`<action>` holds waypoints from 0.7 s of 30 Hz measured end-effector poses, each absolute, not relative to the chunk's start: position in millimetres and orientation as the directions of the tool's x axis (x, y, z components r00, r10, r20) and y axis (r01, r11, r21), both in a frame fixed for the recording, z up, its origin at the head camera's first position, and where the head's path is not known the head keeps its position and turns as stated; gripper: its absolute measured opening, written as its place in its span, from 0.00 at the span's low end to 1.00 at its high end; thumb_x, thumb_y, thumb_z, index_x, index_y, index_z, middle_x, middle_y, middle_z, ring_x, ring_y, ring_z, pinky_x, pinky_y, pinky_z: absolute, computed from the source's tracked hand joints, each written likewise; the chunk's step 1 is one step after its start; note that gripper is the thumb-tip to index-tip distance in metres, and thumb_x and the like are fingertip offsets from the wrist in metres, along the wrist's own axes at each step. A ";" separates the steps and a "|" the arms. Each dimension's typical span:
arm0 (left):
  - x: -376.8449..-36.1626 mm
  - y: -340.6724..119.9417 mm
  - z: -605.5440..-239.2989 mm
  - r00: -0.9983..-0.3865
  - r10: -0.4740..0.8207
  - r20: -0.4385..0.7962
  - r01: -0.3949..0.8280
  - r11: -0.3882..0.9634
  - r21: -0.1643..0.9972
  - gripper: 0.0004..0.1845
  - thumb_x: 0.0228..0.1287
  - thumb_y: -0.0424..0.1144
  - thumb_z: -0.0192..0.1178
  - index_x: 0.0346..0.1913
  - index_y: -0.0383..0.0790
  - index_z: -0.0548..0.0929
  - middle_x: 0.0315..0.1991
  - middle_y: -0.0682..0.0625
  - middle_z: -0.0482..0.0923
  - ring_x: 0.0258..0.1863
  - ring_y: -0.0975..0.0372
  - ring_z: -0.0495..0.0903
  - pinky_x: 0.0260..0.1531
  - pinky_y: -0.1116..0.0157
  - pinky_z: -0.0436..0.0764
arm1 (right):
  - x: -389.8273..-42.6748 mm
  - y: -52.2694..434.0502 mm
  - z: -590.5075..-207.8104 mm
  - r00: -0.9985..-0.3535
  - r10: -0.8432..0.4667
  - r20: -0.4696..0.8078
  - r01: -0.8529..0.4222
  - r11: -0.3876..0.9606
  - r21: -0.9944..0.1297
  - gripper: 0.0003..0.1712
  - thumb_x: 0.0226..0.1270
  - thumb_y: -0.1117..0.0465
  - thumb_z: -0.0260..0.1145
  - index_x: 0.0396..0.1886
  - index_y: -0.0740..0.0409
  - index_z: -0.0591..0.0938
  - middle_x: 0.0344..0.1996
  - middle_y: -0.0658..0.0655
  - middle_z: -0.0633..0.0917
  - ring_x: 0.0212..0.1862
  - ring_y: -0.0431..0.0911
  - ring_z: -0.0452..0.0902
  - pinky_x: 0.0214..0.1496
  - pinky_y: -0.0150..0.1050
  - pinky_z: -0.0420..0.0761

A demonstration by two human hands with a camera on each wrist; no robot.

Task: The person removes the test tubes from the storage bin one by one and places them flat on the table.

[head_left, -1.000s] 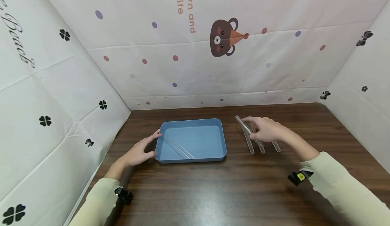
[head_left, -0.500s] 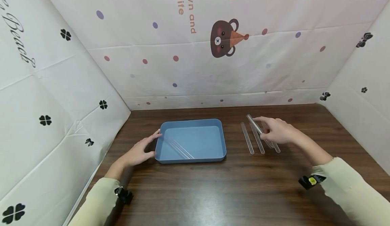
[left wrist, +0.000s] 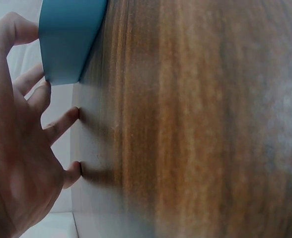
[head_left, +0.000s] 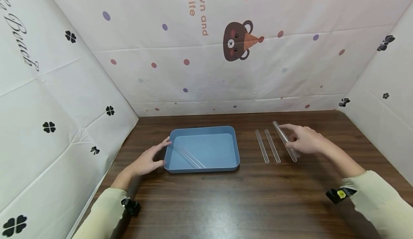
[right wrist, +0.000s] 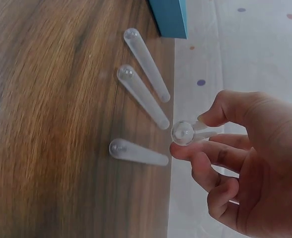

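Your right hand point(head_left: 304, 140) pinches a clear, round-ended plastic test tube point(right wrist: 188, 133) between thumb and fingertips, lifted off the dark wooden surface point(head_left: 245, 196). Three more clear tubes point(right wrist: 145, 64) lie flat on it just beside your grip. Your left hand point(head_left: 146, 160) rests against the shallow blue rectangular plastic tray point(head_left: 235, 156), which holds clear tubes point(head_left: 190, 157).

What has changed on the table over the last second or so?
The right hand, pinching one clear tube, has carried it to the right, away from the blue tray, uncovering the two tubes lying left of it. The left hand stays against the tray's left side, and the tubes in the tray have not moved.
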State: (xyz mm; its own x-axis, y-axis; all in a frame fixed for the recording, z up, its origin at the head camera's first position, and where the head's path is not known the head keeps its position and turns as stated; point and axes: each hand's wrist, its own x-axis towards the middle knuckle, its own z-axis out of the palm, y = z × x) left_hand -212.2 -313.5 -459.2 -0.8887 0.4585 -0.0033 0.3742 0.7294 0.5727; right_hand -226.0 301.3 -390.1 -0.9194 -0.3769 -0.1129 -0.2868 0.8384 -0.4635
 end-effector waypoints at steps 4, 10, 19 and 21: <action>-212.7 -313.9 -459.8 -0.890 0.456 -0.006 0.371 0.730 0.574 0.42 0.76 0.39 0.62 0.90 0.44 0.64 0.95 0.41 0.51 0.90 0.33 0.59 0.78 0.20 0.63 | -225.0 306.7 -390.6 -0.924 -0.368 -0.108 -0.284 0.846 -0.451 0.43 0.75 0.60 0.70 0.86 0.62 0.69 0.22 0.45 0.83 0.22 0.41 0.69 0.27 0.38 0.67; -213.2 -313.8 -460.2 -0.889 0.457 -0.004 0.374 0.731 0.571 0.42 0.75 0.40 0.63 0.89 0.44 0.64 0.95 0.41 0.51 0.90 0.33 0.59 0.78 0.20 0.63 | -223.5 314.9 -391.4 -0.931 -0.347 -0.114 -0.267 0.860 -0.436 0.43 0.74 0.60 0.70 0.86 0.65 0.68 0.22 0.45 0.84 0.23 0.42 0.71 0.27 0.39 0.69; -212.8 -313.4 -459.4 -0.891 0.454 -0.006 0.370 0.734 0.570 0.42 0.75 0.40 0.63 0.89 0.44 0.65 0.95 0.40 0.51 0.90 0.32 0.60 0.78 0.19 0.61 | -222.8 327.2 -389.7 -0.947 -0.274 -0.170 -0.193 0.904 -0.382 0.45 0.76 0.57 0.71 0.86 0.64 0.65 0.35 0.49 0.93 0.29 0.46 0.77 0.30 0.44 0.72; -212.5 -313.5 -459.0 -0.892 0.452 -0.009 0.367 0.735 0.570 0.42 0.75 0.40 0.63 0.89 0.44 0.64 0.95 0.41 0.51 0.90 0.32 0.59 0.78 0.18 0.61 | -223.2 329.1 -391.0 -0.950 -0.265 -0.165 -0.189 0.909 -0.371 0.45 0.76 0.57 0.71 0.86 0.65 0.66 0.37 0.51 0.93 0.29 0.46 0.76 0.29 0.44 0.71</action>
State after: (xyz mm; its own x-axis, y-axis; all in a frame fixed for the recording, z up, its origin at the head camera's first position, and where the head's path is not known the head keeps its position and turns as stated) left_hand -212.5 -313.5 -459.0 -0.8921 0.4517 -0.0086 0.3668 0.7353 0.5699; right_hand -223.2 329.1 -391.0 -0.9500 -0.2649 -0.1653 -0.1890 0.9092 -0.3710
